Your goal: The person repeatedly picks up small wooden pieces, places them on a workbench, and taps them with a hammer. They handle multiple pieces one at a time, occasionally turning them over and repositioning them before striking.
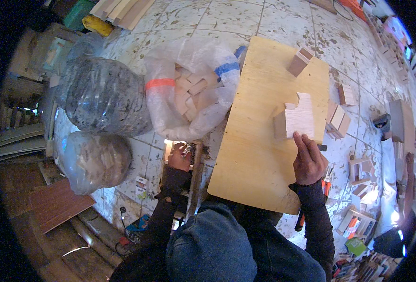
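Note:
A pale wooden block (300,118) with a rounded notch in its upper edge rests on the yellow plywood board (255,155). My right hand (310,159) holds this block at its near edge, fingertips close together on the top face. To the left of the board, my left hand (179,158) reaches into a narrow wooden box (196,176). Its fingers are curled around small shiny metal pieces (187,149), too small to name. A smaller brown and pale wooden block (300,61) stands on the far part of the board.
An open plastic sack (189,123) of wood offcuts stands left of the board. Beyond it sit a large wrapped bundle (102,96) and a smaller full bag (97,162). More wooden blocks (337,120) lie on the tiled floor at right, near orange-handled tools (327,184).

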### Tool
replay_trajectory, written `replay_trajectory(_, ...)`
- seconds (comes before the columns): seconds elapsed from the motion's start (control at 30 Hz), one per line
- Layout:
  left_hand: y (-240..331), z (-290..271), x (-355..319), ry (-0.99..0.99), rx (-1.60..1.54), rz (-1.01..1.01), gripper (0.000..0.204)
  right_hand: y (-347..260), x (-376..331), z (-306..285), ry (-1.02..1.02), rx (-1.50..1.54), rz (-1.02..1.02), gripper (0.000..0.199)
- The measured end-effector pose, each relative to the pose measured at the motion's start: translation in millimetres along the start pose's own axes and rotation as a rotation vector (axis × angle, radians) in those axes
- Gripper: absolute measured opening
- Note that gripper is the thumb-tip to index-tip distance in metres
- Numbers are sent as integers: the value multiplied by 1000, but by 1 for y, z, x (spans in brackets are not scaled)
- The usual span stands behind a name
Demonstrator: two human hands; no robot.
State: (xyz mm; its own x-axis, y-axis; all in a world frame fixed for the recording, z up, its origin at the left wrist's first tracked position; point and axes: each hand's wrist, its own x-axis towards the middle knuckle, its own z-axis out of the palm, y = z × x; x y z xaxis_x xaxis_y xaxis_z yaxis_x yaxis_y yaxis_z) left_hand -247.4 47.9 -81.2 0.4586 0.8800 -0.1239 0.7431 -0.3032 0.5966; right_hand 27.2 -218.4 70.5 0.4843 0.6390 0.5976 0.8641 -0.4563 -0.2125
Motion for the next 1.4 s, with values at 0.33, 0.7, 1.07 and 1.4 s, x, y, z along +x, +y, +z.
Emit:
replay_trajectory(0.33, 3, -18, -11, 84, 129, 161, 30, -2, -1, 0, -3, -3, 67, 47)
replay_trajectory(0.7, 14, -48, -12, 154, -118, 77, 18, -3, 0, -1, 21, 33, 79, 44)
replay_trajectory(1.07, 38, -73, -5, 279, -150, 181, 13, -2, 0, 0, 10, 67, 84, 41)
replay_trajectory(1.4, 257, -43, -10, -138, -652, 651, 14, 0, -4, -5, -88, 38, 68, 56)
